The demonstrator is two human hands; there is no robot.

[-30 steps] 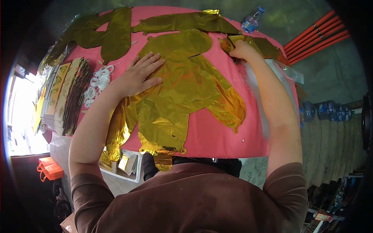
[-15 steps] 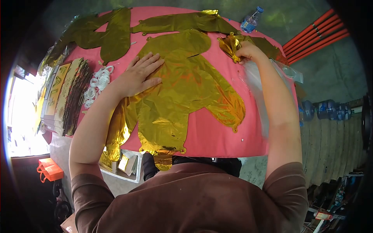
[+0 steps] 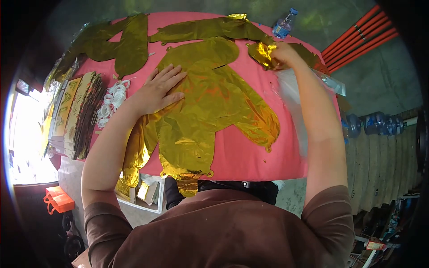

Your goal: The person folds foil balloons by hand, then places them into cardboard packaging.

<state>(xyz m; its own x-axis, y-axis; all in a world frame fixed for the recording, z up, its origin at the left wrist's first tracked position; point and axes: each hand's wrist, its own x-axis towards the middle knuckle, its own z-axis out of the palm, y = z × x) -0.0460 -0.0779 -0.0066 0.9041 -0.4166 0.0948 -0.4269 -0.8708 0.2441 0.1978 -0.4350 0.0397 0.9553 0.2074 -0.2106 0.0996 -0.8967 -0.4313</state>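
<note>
Flat gold foil pieces cover much of a pink-topped table (image 3: 232,156). My left hand (image 3: 161,91) lies with fingers spread on the left side of the large gold foil piece (image 3: 196,102). At the upper right, my right hand (image 3: 282,56) is at a smaller gold foil piece (image 3: 259,52); its fingers are bent and partly hidden, so their grip is unclear. Further foil pieces lie beyond, one at the upper left (image 3: 132,44) and a long one along the far edge (image 3: 196,30).
White ribbon coils (image 3: 117,94) sit beside a stack of printed cards (image 3: 78,111) on the left. Clear plastic bags (image 3: 290,102) lie under my right forearm. A bottle (image 3: 284,24) stands at the far edge. An open box (image 3: 149,192) is below the near edge.
The smaller foil piece at my right hand now lies flatter and a little further left. My right hand has shifted slightly left. My left hand stays in place on the large piece.
</note>
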